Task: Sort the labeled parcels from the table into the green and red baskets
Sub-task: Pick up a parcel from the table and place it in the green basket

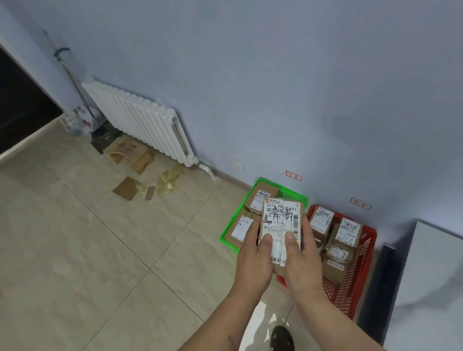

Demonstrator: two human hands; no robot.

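Observation:
A small cardboard parcel (281,221) with a white shipping label and black handwriting is gripped by both hands, my left hand (252,257) on its left side and my right hand (303,257) on its right, thumbs on top. It hangs above the floor between the green basket (228,236) and the red basket (361,267). The green basket holds two labeled parcels (261,198). Several labeled parcels (346,232) lie in the red basket. Both baskets stand on the floor against the wall.
A white table (442,279) fills the lower right. Small red-framed labels (293,176) hang on the wall above each basket. A white radiator (139,121), a broom with dustpan and cardboard scraps (127,188) lie at the left. My shoe (281,341) is below.

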